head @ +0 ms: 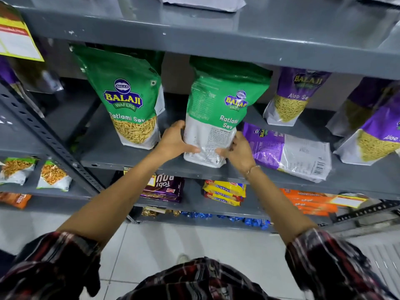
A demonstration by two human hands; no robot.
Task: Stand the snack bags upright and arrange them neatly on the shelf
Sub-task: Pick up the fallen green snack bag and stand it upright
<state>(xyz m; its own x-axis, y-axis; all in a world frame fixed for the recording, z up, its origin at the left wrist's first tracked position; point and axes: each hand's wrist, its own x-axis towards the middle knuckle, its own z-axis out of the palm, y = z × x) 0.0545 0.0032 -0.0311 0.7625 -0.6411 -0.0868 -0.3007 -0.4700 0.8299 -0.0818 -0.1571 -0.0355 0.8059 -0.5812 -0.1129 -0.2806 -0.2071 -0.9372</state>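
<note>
At the middle of the grey shelf [134, 158] I have both hands on a green Ratlami Sev bag [218, 118]. My left hand [175, 141] wraps the bag's lower left edge, thumb across the white front panel and fingers curled behind, so that grip is closed on the bag. My right hand [237, 151] presses the lower right edge with its fingers on the front near the printed text, also closed on it; a thin bracelet [252, 168] sits at that wrist. The bag stands upright with its base on the shelf near the front lip, turned a little so part of its back print shows on the left side.

Just to its left, a second green Ratlami Sev bag [127, 100] stands upright, face forward, apart from the one I hold. To the right, a purple Aloo Sev bag [287, 148] lies flat on the shelf, close beside my right hand. Behind it another purple bag [292, 98] stands upright toward the back, and further right two more purple bags [376, 135] stand leaning at the edge of view.

Below, the next shelf carries dark purple biscuit packs [164, 189], yellow Marie packs [225, 192] and orange packs [309, 202]. My plaid sleeves [324, 260] are pushed up to the elbows.
</note>
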